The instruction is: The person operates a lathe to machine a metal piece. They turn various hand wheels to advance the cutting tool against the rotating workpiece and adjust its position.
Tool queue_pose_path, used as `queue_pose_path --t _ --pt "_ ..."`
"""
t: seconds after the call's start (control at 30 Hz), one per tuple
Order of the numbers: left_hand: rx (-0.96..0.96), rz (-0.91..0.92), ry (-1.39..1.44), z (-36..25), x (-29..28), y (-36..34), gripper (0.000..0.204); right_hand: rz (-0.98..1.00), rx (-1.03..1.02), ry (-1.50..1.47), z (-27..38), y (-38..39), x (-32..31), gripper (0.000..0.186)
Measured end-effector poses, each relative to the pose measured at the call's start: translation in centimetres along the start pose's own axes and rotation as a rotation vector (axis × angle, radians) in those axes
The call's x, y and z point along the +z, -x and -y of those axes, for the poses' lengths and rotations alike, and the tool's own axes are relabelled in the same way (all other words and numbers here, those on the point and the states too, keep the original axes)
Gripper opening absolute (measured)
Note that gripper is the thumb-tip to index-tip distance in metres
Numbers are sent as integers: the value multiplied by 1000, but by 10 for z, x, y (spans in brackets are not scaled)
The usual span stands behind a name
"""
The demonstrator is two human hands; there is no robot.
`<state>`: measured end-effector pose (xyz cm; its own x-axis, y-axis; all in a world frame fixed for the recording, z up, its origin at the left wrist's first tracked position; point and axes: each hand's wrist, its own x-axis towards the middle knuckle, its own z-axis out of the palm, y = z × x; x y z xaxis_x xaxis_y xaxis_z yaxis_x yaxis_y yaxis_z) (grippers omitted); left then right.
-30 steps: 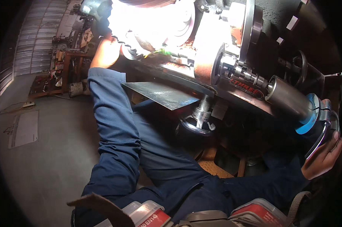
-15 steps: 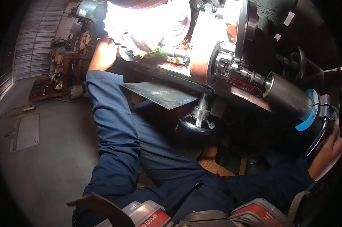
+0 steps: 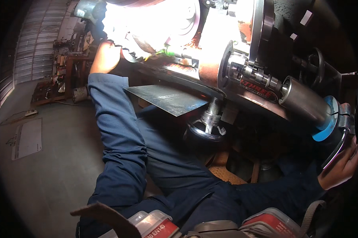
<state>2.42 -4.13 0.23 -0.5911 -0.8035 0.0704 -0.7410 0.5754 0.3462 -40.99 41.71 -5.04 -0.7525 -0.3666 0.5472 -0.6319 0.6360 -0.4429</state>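
Observation:
My left hand (image 3: 107,56) reaches up to the machine beside a dark ribbed part (image 3: 132,55). Glare and that part hide its fingers. A steel shaft with lobes (image 3: 262,76), seemingly a camshaft, lies across the machine, passing through a coppery round housing (image 3: 212,67). Orange sparks show near the bright round wheel (image 3: 187,18). At the far right, my right hand (image 3: 339,168) is closed around a chrome lever (image 3: 334,152), its fingertips partly lost in the dark. The lever hangs by a blue disc (image 3: 325,119) at the end of a metal cylinder (image 3: 304,99).
A flat metal plate (image 3: 169,99) juts toward me below the machine. Under it sits a chrome handwheel (image 3: 206,133); another dark handwheel (image 3: 317,67) is at the back right. A rusty workbench (image 3: 70,75) stands far left, and a white board (image 3: 27,139) lies on the floor.
My right hand has shifted down and left, closer along the lever. The view has moved slightly, and my left hand keeps its place at the machine.

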Motion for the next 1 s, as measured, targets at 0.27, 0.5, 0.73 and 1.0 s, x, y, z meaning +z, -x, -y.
queue_pose_path --t 0.27,0.5,0.73,1.0 --pt "70 111 14 5 -5 -5 24 -316 -230 0 1 11 21 26" --pt "-104 -7 -45 -9 0 -5 25 -675 -582 254 -8 19 44 26" --pt "-77 -62 -100 -38 4 -1 25 -689 -560 303 -3 24 44 32" --pt "-65 -49 -95 -10 4 -7 25 -284 -287 -1 16 9 16 28"
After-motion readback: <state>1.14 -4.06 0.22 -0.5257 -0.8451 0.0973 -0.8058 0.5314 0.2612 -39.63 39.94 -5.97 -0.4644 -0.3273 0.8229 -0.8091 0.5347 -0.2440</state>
